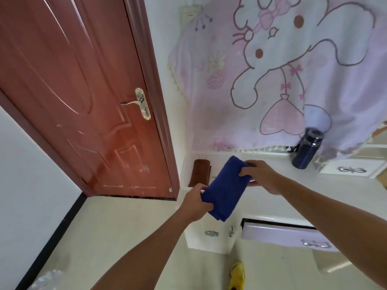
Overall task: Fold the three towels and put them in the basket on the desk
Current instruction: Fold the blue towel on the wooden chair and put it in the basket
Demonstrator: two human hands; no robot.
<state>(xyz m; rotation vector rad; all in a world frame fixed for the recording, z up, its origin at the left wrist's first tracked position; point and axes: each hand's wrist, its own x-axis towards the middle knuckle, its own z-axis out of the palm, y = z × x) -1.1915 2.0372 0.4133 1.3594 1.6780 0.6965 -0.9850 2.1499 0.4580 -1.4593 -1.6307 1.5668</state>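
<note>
1. Left grip (196, 203): nearest the camera of the two. Fingers and thumb are curled round the near, lower end of the blue towel (225, 185) and clamp it.
2. Right grip (263, 176): closed on the far right edge of the same towel, thumb and fingertips pinching the fabric.
3. Blue towel: folded into a narrow oblong of several layers. It is held in the air between both grips and tilted, with the far end higher in view. It sits over the near right part of the basket (211, 155).
4. Basket: white with a perforated wall, at the left end of the tabletop (314, 185), beside the door (73, 91). Inside, a folded brown towel (200, 173) lies along the left side, apart from the blue one.
5. Bottle (307, 149): dark blue, upright on the tabletop to the right of the basket. Any print on it is too blurred to read.
6. Cloth (272, 70): pink and white, hanging behind the tabletop. It carries a cartoon animal with bows.
7. Drawer (282, 233): below the tabletop edge, pulled partly out, contents hidden.
8. Shoe (237, 273): yellow, on the floor.
</note>
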